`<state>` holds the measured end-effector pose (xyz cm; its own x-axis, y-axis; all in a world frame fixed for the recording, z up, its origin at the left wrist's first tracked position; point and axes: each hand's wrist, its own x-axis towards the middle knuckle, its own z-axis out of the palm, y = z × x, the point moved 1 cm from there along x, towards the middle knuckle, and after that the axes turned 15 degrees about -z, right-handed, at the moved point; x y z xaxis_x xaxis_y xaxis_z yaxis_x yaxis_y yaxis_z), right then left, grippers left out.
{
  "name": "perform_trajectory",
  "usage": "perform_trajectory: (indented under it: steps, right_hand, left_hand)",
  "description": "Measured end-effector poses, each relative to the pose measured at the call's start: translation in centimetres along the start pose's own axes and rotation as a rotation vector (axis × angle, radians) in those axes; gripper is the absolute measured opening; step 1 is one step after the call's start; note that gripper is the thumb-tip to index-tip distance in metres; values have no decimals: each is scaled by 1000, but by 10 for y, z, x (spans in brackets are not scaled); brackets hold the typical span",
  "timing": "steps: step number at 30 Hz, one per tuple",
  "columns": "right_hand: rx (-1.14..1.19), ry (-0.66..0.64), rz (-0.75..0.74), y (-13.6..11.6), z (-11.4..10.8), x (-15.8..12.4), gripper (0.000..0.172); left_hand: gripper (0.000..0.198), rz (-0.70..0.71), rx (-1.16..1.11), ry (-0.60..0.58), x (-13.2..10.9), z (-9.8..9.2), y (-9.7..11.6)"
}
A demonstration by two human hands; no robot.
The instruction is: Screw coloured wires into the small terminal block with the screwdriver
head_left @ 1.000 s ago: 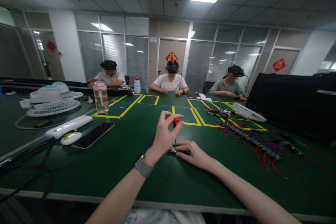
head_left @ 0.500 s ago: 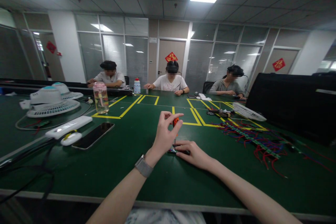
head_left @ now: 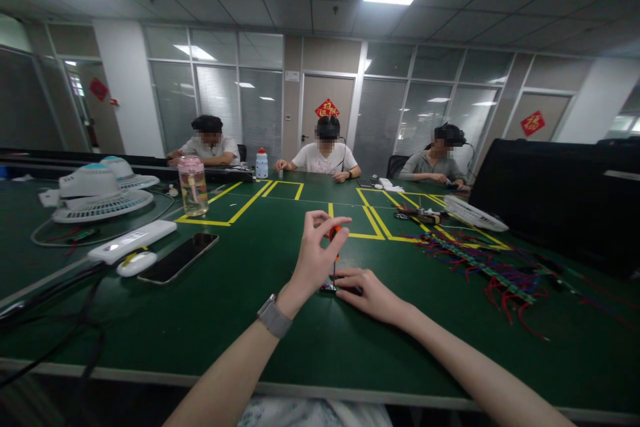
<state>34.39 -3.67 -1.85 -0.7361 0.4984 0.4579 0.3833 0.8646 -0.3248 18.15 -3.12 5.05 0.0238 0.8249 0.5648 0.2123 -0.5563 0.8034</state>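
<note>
Only the fingertips of the left hand point(head_left: 313, 260) have shifted a little, rolling on the orange top of the screwdriver point(head_left: 334, 235). It stands upright as before, pinched between thumb and fingers, so the turning seems to go on in place. At its tip, the right hand point(head_left: 367, 290) lies flat, fingers together, pressing a small dark part point(head_left: 330, 288) onto the bench point(head_left: 240, 320). A phone point(head_left: 179, 257) lies well left of the left hand, and coloured wires point(head_left: 480, 267) lie beyond the right.
</note>
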Motion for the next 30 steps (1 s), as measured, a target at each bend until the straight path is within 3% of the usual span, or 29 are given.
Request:
perform_trajectory:
  steps: [7, 14, 22, 27, 30]
  right_hand:
    - [3, 12, -25, 2, 0, -1, 28]
    - [-8, 9, -12, 2, 1, -1, 28]
    - [-3, -2, -22, 1, 0, -1, 27]
    - [-19, -4, -16, 3, 1, -1, 28]
    - [-19, 1, -24, 3, 1, -1, 28]
  left_hand:
    - [32, -67, -281, -169, 3, 3, -4]
    - [21, -6, -96, -32, 2, 1, -3]
    - [32, -79, -273, -162, 3, 4, -6]
    - [20, -4, -115, -31, 3, 2, -4]
    - [24, -10, -111, -35, 4, -1, -3]
